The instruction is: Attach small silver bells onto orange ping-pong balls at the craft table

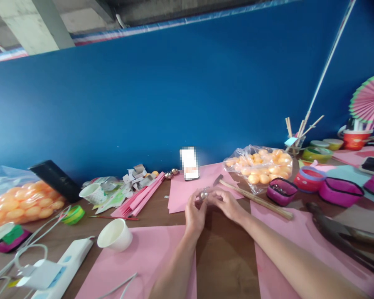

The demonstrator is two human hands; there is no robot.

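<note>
My left hand (195, 211) is closed on a small shiny silver ball (203, 193), gripped between thumb and fingers. Close beside it, my right hand (226, 202) has its fingers bent together in a pinch near the ball; whatever they hold is too small to make out. Both hands are over the brown table, at the front edge of a pink paper sheet (178, 195). Just beyond the right hand lies a hammer (262, 201) with a wooden handle. Two similar shiny balls (171, 173) rest farther back by the blue wall.
A bag of orange balls (262, 166) lies at the back right, another bag (21, 203) at far left. A white paper cup (115, 235) stands left, near a power strip (68, 265). Magenta containers (339, 193) and a dark curved tool (336, 230) are on the right.
</note>
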